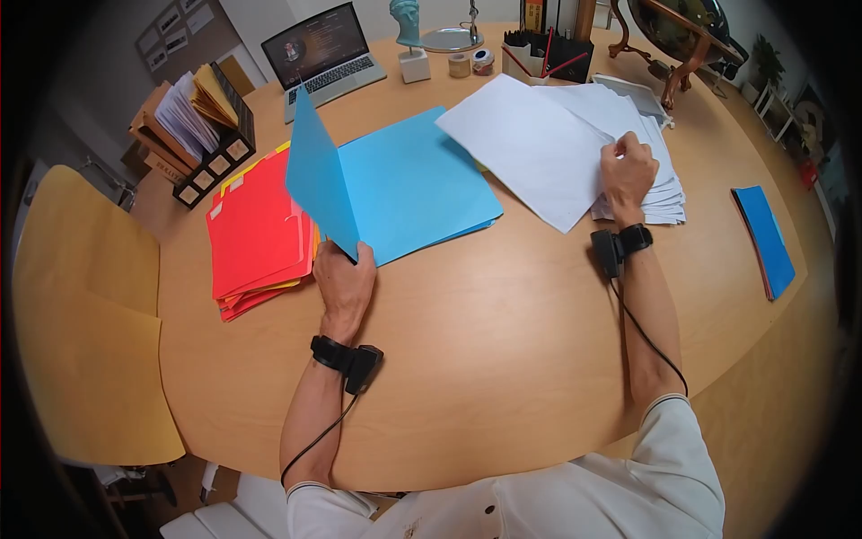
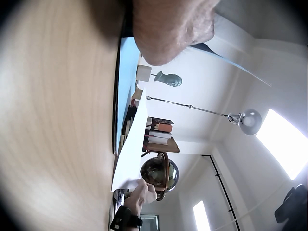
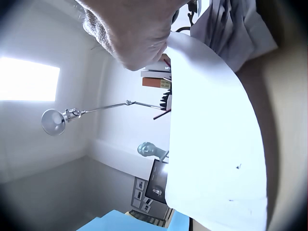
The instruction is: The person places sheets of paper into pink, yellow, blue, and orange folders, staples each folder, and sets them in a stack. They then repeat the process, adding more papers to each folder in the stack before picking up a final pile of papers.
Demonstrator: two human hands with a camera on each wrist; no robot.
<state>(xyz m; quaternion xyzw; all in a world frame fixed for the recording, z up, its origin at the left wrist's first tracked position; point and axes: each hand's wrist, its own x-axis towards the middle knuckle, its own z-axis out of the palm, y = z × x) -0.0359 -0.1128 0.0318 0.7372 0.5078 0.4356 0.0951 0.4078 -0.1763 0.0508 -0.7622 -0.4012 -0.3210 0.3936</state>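
A blue folder [image 1: 417, 184] lies open on the table, its front cover raised upright. My left hand [image 1: 345, 280] grips that cover at its lower edge, thumb on the near side. In my right hand [image 1: 628, 175] is the edge of a white sheet [image 1: 530, 148], pinched and held above the table, its far end reaching over the folder's right part. Under and behind the right hand lies a fanned stack of white papers [image 1: 663, 193]. In the right wrist view the sheet [image 3: 216, 134] hangs from the fingers, bearing small dark marks.
Red and yellow folders [image 1: 260, 234] are piled left of the blue one, below a file holder [image 1: 214, 171]. A laptop [image 1: 328, 58], a bust [image 1: 409, 36], a pen holder [image 1: 548, 63] and a globe stand [image 1: 687, 67] line the back. A dark blue booklet [image 1: 763, 238] lies at right.
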